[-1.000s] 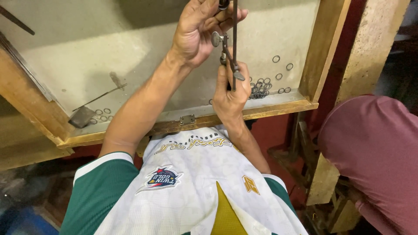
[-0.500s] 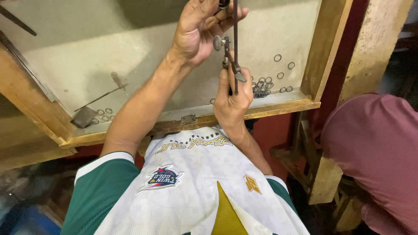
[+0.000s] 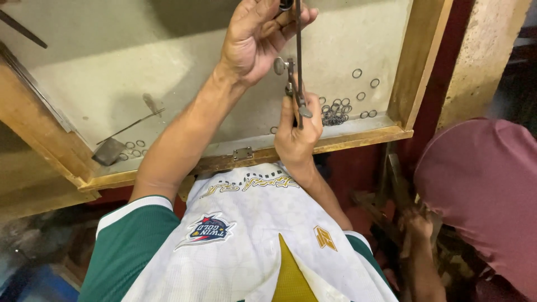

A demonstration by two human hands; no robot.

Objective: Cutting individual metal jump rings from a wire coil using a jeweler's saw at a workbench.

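A pale surface (image 3: 140,61) framed in wood is seen below. The left hand (image 3: 254,39) is closed on a thin upright metal saw frame (image 3: 298,61); just below, the right hand (image 3: 299,131) is clenched beside its lower end, small metal rings (image 3: 334,112) nearby.

tray floor (image 3: 112,72) open (left), rings (image 3: 335,112) clutter right
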